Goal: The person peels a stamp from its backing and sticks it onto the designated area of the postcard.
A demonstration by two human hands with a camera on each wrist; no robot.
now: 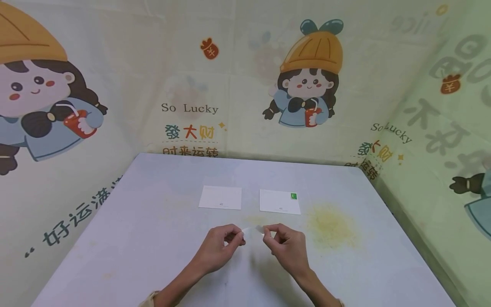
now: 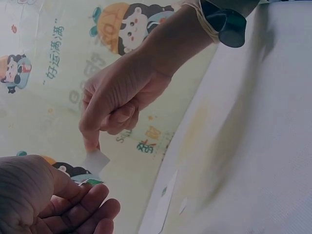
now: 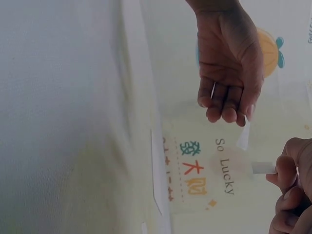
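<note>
Just pinches: left hand (image 1: 218, 248) on scrap (image 2: 93, 182) (partly green), right hand (image 1: 289, 247) on pale slip (image 3: 263, 167).

Your left hand (image 3: 228, 63) reaches down from the top of the right wrist view, pinching a white slip (image 3: 244, 137) at its fingertips. At the right edge, your right hand (image 3: 292, 187) pinches a short grey strip (image 3: 263, 168); the 2 pieces are near each other but apart. The pale counter (image 3: 58, 97) fills the left side, a thin white card (image 3: 156, 173) by its edge. Behind your hands, the printed wall (image 3: 287, 117) reads "So Lucky", turned sideways.
</note>
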